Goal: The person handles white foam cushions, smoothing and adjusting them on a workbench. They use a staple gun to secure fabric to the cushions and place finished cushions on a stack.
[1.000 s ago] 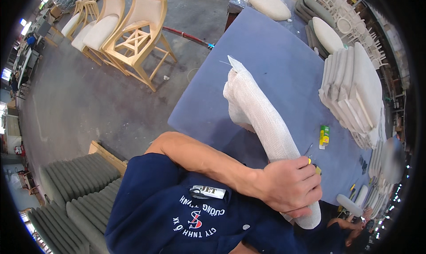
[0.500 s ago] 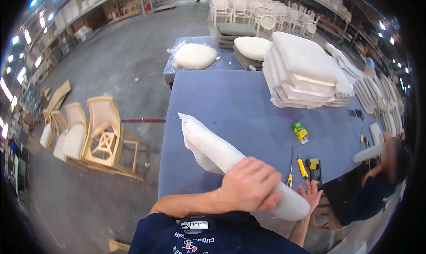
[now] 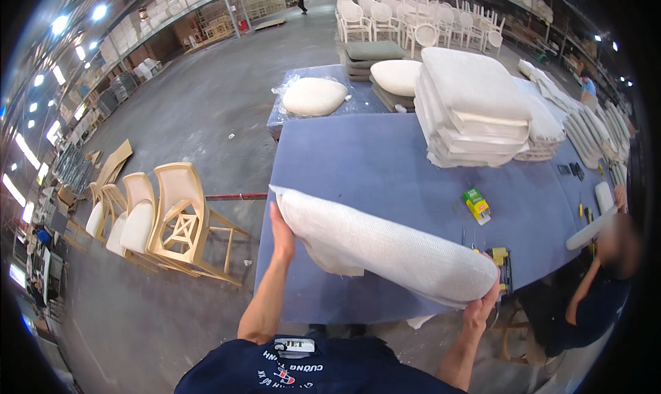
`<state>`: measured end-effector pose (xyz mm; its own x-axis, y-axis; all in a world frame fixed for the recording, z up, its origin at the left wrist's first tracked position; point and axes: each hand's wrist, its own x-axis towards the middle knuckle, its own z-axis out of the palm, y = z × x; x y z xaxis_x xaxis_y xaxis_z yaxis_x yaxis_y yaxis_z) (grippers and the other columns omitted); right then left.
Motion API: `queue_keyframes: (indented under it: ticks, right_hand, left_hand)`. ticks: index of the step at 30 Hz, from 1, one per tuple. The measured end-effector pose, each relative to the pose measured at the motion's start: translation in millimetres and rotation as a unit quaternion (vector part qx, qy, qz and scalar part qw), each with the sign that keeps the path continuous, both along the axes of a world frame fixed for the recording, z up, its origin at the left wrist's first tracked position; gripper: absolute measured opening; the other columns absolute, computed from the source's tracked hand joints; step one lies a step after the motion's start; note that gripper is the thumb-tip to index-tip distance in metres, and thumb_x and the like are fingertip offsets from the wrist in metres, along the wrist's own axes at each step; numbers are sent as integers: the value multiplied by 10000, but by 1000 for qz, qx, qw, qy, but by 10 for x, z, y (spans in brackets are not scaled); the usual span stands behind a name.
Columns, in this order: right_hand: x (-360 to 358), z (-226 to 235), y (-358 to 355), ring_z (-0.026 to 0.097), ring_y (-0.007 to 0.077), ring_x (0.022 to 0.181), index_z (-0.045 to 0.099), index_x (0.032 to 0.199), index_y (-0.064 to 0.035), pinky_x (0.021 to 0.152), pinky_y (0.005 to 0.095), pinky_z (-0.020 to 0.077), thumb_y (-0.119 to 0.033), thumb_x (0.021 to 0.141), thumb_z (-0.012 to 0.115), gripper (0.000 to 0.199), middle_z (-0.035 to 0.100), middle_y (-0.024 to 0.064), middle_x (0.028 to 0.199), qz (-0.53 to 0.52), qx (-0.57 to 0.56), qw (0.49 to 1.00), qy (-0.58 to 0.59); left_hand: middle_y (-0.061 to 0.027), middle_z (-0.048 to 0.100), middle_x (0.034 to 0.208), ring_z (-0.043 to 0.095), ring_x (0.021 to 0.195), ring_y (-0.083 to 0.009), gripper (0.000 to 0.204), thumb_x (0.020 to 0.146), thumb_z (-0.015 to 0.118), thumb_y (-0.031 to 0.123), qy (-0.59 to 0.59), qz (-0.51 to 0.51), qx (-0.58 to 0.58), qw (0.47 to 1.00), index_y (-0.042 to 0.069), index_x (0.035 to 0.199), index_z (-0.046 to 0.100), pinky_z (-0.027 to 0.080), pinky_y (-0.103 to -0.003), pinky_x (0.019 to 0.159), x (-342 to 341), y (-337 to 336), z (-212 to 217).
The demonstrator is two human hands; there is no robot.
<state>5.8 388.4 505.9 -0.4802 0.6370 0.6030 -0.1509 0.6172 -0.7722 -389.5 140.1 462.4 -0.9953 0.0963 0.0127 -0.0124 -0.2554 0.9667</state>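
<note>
I hold a long white cushion [image 3: 385, 246] wrapped in mesh fabric above the near edge of a blue table [image 3: 385, 160]. My left hand [image 3: 281, 234] grips its left end. My right hand [image 3: 482, 304] supports its right end from below. The cushion lies nearly level, tilted down to the right.
A tall stack of white cushions [image 3: 475, 108] sits on the table's far right. A yellow-green small box [image 3: 475, 204] and hand tools [image 3: 501, 256] lie near it. A person in blue [image 3: 592, 291] stands at the right. Wooden chairs [image 3: 175, 222] stand on the floor to the left.
The view has swung level with the table. My left hand has moved from the cushion's right part to its left end, and my right hand now carries the right end.
</note>
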Motion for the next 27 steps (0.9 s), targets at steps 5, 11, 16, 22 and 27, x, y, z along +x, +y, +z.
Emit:
queue_keyframes:
  ticks: [5,11,16,22,27]
  right_hand:
    - [-32,-105,282,684,293,1167,494,1465,122,1032,423,512,-846,881,606,1136,700,211,1254,-13,13,1000,12]
    - [-488,485,63,690,291,1190,483,1478,126,1054,428,513,-794,661,872,1290,709,226,1263,91,64,991,-72]
    - [-1200,1135,-191,772,328,1038,461,1495,149,932,413,587,-796,613,888,1362,764,238,1130,150,277,946,-84]
    - [-2143,1779,-1529,765,334,837,488,1467,163,763,415,594,-819,615,847,1349,769,208,1004,264,496,815,-140]
    - [-2748,1453,-2758,745,390,867,546,1458,65,760,426,581,-714,579,922,1233,733,242,1071,372,576,694,-219]
  left_hand:
    - [-103,578,1505,511,1418,-288,851,1082,197,712,-98,0,172,980,47,1526,489,376,-461,1197,269,144,-148]
    - [-108,542,1541,476,1438,-259,830,1084,260,691,-67,-57,205,975,27,1524,493,321,-429,1236,227,-230,-160]
    - [-90,508,1582,443,1475,-260,791,1068,368,688,-110,20,193,975,79,1563,465,306,-452,1245,337,-994,64]
    - [-76,568,1498,501,1419,-243,666,1119,380,594,-116,180,293,932,78,1522,495,353,-425,1216,614,-2313,-748]
    - [-87,637,1398,572,1343,-235,597,1143,374,530,-202,293,381,854,48,1450,549,429,-400,1147,706,-2933,-1922]
